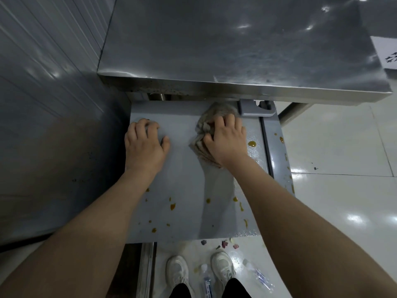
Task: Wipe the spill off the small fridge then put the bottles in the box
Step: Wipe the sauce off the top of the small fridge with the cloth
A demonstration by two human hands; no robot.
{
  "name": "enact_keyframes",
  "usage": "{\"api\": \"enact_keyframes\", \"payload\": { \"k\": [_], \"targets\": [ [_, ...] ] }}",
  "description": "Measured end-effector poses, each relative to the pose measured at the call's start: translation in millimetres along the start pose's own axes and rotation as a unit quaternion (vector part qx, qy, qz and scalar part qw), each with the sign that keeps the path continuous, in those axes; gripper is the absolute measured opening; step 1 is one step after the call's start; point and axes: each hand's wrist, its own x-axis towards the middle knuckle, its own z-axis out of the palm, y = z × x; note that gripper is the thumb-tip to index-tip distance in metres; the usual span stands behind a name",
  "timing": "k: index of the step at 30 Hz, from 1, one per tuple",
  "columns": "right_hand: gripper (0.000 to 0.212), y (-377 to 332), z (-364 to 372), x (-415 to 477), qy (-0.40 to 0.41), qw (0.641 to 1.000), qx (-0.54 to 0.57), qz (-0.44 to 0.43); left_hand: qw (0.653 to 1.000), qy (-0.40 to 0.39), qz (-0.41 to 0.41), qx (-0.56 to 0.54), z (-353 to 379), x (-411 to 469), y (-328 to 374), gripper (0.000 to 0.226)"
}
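A: Clamping the right hand [225, 139] on the rag [204, 130] up at one o'clock on the fridge [184, 168] top. Fingers curled deep into the cloth, thumb pinching its near fold.

B: Planting the left hand [146, 147] at eleven o'clock, palm down on bare grey metal, fingers relaxed, gripping nothing.

A: Well apart, those hands, with plain grey surface between.

B: Spotting orange drops [173, 206] scattered over the near half, five to seven o'clock, between the forearms.

A: And a fat blob [251, 144] at three o'clock, just beside the right wrist, clear of the rag.

B: More specks down the right-hand strip past the seam, three to four o'clock.

A: Glancing to twelve: steel table [236, 50] overhanging the far edge, rag bunched just beside the grey hinge cover [255, 109].

B: Dropping to the floor [333, 147] at six o'clock: bottle [207, 280] lying between the white shoes [177, 272], cap pointing towards the fridge.

A: Second bottle [258, 276] at five o'clock, lying just right of the right shoe. Clear plastic, blue label.
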Motion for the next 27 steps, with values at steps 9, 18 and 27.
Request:
{"api": "enact_keyframes", "payload": {
  "k": [9,18,27],
  "targets": [
    [0.040,12,-5,-65,-0.024,0.991,0.101,0.089,1.000,-0.022,-0.002,0.000,-9,3,33,0.038],
    [0.051,8,18,-43,0.110,0.987,0.019,0.113,1.000,-0.001,0.021,-0.013,22,-3,64,0.043],
    [0.036,22,16,-18,0.125,0.990,0.008,0.070,0.999,0.017,0.026,-0.008,23,-4,65,0.043]
  ]
}}
